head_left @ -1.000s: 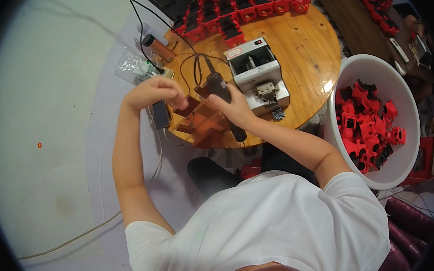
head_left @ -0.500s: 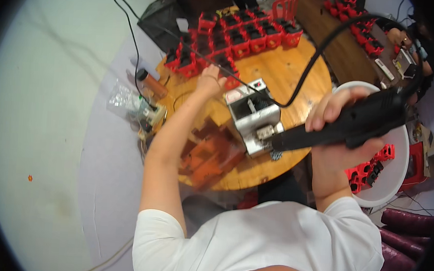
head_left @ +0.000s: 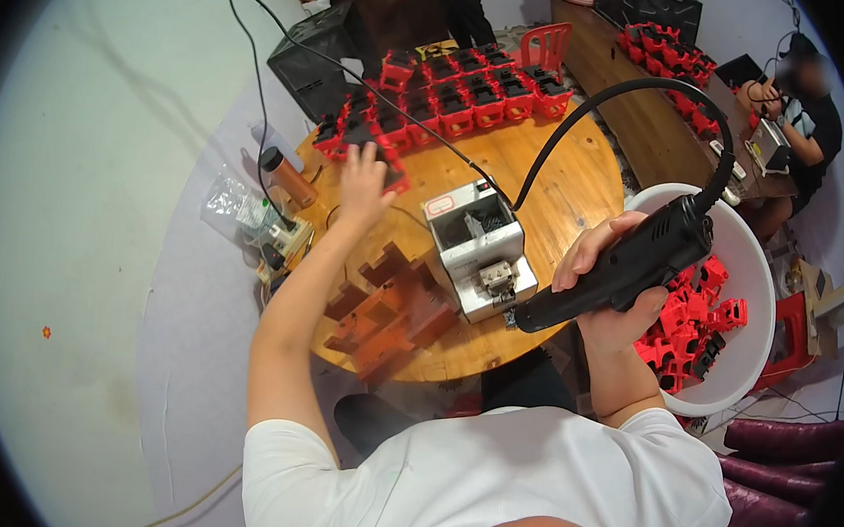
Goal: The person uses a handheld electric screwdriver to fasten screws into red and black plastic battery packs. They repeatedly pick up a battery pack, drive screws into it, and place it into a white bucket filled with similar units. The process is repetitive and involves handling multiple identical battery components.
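My right hand (head_left: pixel 607 275) is wrapped round a black electric screwdriver (head_left: pixel 635 260), whose thick cable arcs up over the table. The screwdriver's narrow end is beside the front of a silver screw feeder (head_left: pixel 481 253), tilted down to the left. My left hand (head_left: pixel 361 187) reaches across the table with its fingers apart, over a red and black plastic housing (head_left: pixel 394 177) at the near end of a row; a firm grip is not visible. Several more such housings (head_left: pixel 455 116) stand in rows at the back. An orange-brown stepped fixture (head_left: pixel 390 310) lies blurred near my left forearm.
A white tub (head_left: pixel 763 352) of red parts (head_left: pixel 694 324) stands at the right. On the round wooden table (head_left: pixel 567 185), a brown bottle (head_left: pixel 287 176) and a power strip (head_left: pixel 293 241) sit at the left edge. A co-worker (head_left: pixel 808 118) sits at a far-right bench.
My left hand has shifted left and nearer along the row of housings. The screwdriver's rear end has swung left and lower, and the view has shifted so more of the tub shows.
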`<state>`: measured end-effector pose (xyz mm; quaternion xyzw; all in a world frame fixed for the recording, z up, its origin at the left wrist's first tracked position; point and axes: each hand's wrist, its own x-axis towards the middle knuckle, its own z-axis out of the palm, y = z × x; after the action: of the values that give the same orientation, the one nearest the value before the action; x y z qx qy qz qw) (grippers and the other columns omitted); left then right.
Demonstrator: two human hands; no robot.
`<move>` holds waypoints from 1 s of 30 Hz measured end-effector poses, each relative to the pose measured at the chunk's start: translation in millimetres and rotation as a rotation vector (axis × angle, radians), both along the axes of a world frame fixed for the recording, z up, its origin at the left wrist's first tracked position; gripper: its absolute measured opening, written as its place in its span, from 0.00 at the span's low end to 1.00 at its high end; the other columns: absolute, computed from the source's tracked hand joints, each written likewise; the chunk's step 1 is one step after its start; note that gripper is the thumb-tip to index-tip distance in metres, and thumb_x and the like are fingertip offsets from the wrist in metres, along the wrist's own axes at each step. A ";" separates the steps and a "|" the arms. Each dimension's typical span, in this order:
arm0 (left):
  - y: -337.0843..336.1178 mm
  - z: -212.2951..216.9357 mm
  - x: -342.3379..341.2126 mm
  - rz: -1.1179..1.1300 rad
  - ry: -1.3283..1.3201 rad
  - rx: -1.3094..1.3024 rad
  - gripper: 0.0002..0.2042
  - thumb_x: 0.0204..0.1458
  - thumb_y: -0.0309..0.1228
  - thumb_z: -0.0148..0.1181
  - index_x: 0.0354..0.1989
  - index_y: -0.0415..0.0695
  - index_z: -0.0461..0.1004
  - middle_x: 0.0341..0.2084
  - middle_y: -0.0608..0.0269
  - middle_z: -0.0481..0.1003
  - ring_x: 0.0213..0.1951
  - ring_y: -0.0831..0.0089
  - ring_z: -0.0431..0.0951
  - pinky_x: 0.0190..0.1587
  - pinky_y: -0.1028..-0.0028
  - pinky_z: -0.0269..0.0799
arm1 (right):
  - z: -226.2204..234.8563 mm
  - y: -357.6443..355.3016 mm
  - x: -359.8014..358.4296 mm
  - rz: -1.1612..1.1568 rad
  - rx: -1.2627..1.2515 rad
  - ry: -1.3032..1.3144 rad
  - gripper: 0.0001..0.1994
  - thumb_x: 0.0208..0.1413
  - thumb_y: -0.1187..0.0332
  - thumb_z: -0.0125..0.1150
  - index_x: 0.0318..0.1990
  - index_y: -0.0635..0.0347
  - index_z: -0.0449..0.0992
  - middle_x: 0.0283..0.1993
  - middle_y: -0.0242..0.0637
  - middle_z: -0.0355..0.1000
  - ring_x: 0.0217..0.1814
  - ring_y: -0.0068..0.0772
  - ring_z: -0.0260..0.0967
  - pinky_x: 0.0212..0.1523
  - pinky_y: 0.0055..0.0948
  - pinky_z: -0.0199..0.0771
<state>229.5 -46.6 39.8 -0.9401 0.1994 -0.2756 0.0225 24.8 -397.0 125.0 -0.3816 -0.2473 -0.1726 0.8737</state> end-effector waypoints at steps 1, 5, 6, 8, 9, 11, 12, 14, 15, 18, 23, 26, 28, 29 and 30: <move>16.1 13.6 -25.6 -0.028 -0.055 -0.053 0.23 0.40 0.36 0.71 0.42 0.41 0.68 0.65 0.46 0.57 0.67 0.36 0.51 0.64 0.47 0.54 | -0.5 1.8 -1.6 -0.018 -0.022 -0.016 0.41 0.48 0.32 0.60 0.54 0.60 0.59 0.31 0.41 0.67 0.27 0.32 0.70 0.28 0.28 0.75; 59.1 48.1 -175.3 0.048 -0.092 -0.250 0.18 0.42 0.31 0.69 0.36 0.39 0.67 0.67 0.42 0.56 0.68 0.32 0.46 0.65 0.47 0.51 | -3.3 20.0 -4.4 0.028 -0.075 -0.027 0.40 0.50 0.30 0.54 0.55 0.59 0.60 0.30 0.39 0.63 0.25 0.31 0.67 0.24 0.29 0.72; 54.6 47.7 -202.5 0.029 -0.083 -0.241 0.17 0.41 0.30 0.69 0.35 0.39 0.67 0.67 0.42 0.56 0.68 0.32 0.47 0.65 0.47 0.52 | -7.1 24.1 -3.2 0.065 -0.056 -0.031 0.41 0.50 0.30 0.54 0.55 0.59 0.60 0.30 0.39 0.63 0.25 0.31 0.66 0.25 0.30 0.72; 43.8 43.0 -255.5 0.022 -0.035 -0.228 0.16 0.39 0.29 0.68 0.33 0.39 0.67 0.66 0.44 0.57 0.68 0.32 0.47 0.64 0.47 0.53 | -0.9 31.9 -8.4 0.072 -0.112 0.020 0.43 0.49 0.28 0.52 0.55 0.59 0.60 0.30 0.39 0.63 0.25 0.31 0.65 0.25 0.30 0.72; 37.1 40.3 -272.1 0.018 -0.008 -0.227 0.16 0.38 0.28 0.68 0.32 0.39 0.67 0.66 0.45 0.57 0.68 0.32 0.48 0.64 0.47 0.53 | 3.2 35.1 -11.5 0.076 -0.138 0.022 0.44 0.48 0.26 0.51 0.56 0.59 0.61 0.31 0.39 0.63 0.26 0.31 0.64 0.25 0.30 0.72; 26.6 37.1 -289.3 -0.018 0.051 -0.219 0.16 0.36 0.27 0.67 0.30 0.39 0.66 0.66 0.48 0.59 0.67 0.32 0.49 0.63 0.47 0.55 | 4.5 38.3 -12.6 0.169 -0.115 -0.078 0.45 0.49 0.25 0.47 0.58 0.59 0.61 0.32 0.39 0.64 0.28 0.31 0.65 0.27 0.31 0.72; 25.5 33.7 -300.8 0.000 0.067 -0.225 0.16 0.36 0.28 0.68 0.30 0.39 0.65 0.66 0.49 0.59 0.67 0.33 0.50 0.62 0.48 0.57 | -0.3 47.0 -9.7 0.250 -0.108 -0.116 0.45 0.50 0.25 0.46 0.59 0.59 0.62 0.33 0.39 0.65 0.28 0.31 0.65 0.27 0.31 0.72; 20.9 33.5 -312.9 0.007 0.110 -0.226 0.16 0.36 0.28 0.68 0.29 0.40 0.65 0.65 0.50 0.61 0.67 0.35 0.51 0.60 0.50 0.60 | -4.9 55.8 -5.8 0.386 -0.063 -0.228 0.46 0.50 0.24 0.44 0.59 0.60 0.62 0.34 0.39 0.65 0.30 0.31 0.66 0.29 0.31 0.71; 19.9 34.5 -315.0 0.016 0.132 -0.217 0.17 0.36 0.29 0.69 0.29 0.40 0.65 0.65 0.50 0.62 0.67 0.36 0.52 0.59 0.51 0.61 | -5.0 58.5 -1.3 0.424 -0.066 -0.277 0.46 0.50 0.24 0.43 0.60 0.60 0.62 0.35 0.39 0.66 0.31 0.31 0.66 0.29 0.31 0.71; 18.0 24.0 -319.9 0.030 0.159 -0.214 0.18 0.35 0.30 0.70 0.29 0.40 0.65 0.64 0.50 0.63 0.67 0.38 0.53 0.58 0.53 0.64 | -10.6 60.5 0.2 0.457 -0.089 -0.340 0.47 0.50 0.24 0.43 0.59 0.61 0.63 0.36 0.39 0.66 0.32 0.31 0.66 0.30 0.31 0.70; 6.3 22.9 -302.6 -0.024 0.175 -0.174 0.17 0.36 0.27 0.69 0.30 0.39 0.65 0.63 0.48 0.63 0.66 0.35 0.53 0.60 0.52 0.62 | -8.8 48.7 3.8 0.417 -0.113 -0.349 0.47 0.50 0.24 0.44 0.59 0.63 0.64 0.36 0.39 0.67 0.32 0.32 0.66 0.31 0.33 0.70; 8.5 15.6 -295.3 -0.007 0.239 -0.147 0.18 0.38 0.29 0.68 0.33 0.39 0.65 0.63 0.47 0.63 0.66 0.35 0.54 0.60 0.52 0.63 | -9.6 41.9 3.7 0.387 -0.117 -0.314 0.48 0.49 0.24 0.45 0.58 0.63 0.65 0.37 0.39 0.68 0.32 0.33 0.66 0.31 0.33 0.70; 11.6 9.6 -292.7 0.007 0.291 -0.150 0.18 0.40 0.31 0.68 0.34 0.38 0.65 0.63 0.47 0.62 0.66 0.35 0.53 0.61 0.52 0.62 | -11.9 35.9 5.0 0.389 -0.089 -0.299 0.48 0.48 0.24 0.45 0.58 0.64 0.65 0.37 0.40 0.68 0.33 0.34 0.66 0.31 0.34 0.70; 12.9 6.4 -292.1 0.014 0.322 -0.157 0.19 0.41 0.33 0.68 0.35 0.38 0.65 0.63 0.46 0.62 0.66 0.35 0.53 0.61 0.52 0.62 | -12.9 31.8 8.4 0.390 -0.097 -0.303 0.48 0.48 0.24 0.46 0.58 0.64 0.65 0.37 0.40 0.67 0.33 0.34 0.66 0.31 0.34 0.69; 14.2 3.4 -292.2 0.021 0.358 -0.166 0.19 0.42 0.35 0.68 0.36 0.38 0.66 0.64 0.46 0.62 0.66 0.35 0.53 0.61 0.52 0.61 | -15.0 27.0 11.3 0.391 -0.104 -0.303 0.48 0.48 0.24 0.46 0.58 0.63 0.65 0.38 0.40 0.67 0.33 0.34 0.66 0.31 0.34 0.69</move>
<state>-62.7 -32.5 43.2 -0.9747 0.1672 -0.1191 -0.0881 36.1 -370.0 109.9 -0.3409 -0.4530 -0.0427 0.8226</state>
